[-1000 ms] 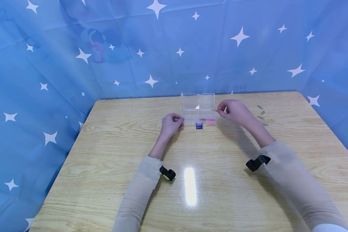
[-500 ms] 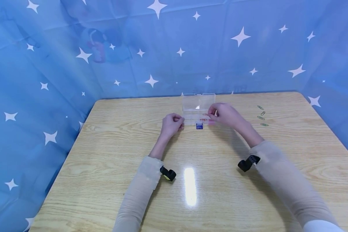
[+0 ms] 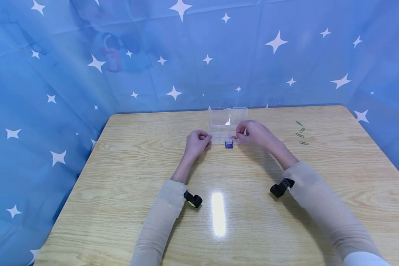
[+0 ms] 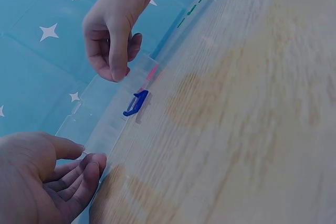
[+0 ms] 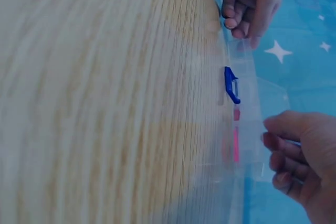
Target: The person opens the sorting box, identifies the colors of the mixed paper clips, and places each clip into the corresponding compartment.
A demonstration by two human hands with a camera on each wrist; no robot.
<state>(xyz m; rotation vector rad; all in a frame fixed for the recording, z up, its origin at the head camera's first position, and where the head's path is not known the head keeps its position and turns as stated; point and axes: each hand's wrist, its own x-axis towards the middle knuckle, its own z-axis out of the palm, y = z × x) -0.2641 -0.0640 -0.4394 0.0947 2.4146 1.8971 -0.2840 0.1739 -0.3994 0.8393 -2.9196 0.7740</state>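
A clear plastic compartment box (image 3: 219,133) stands open on the table, its lid (image 3: 228,116) raised at the back and a blue latch (image 3: 229,144) at its front. My left hand (image 3: 197,143) pinches the left end of the box between thumb and fingers. Over its right part my right hand (image 3: 257,133) has thumb and forefinger together, with a small red bit of paper clip (image 4: 127,71) at the tips; the rest is hidden. A red paper clip (image 3: 233,137) lies inside, and pink (image 5: 236,145) shows in the right end.
Several green paper clips (image 3: 299,135) lie on the wooden table (image 3: 146,166) to the right of the box. Behind the table's far edge hangs a blue curtain (image 3: 146,44) with white stars. A wrist camera (image 3: 279,188) sits on each forearm.
My right hand has moved left and slightly down with the red paper clip, from beside the box to over its right compartments. My left hand has stayed at the box's left end.
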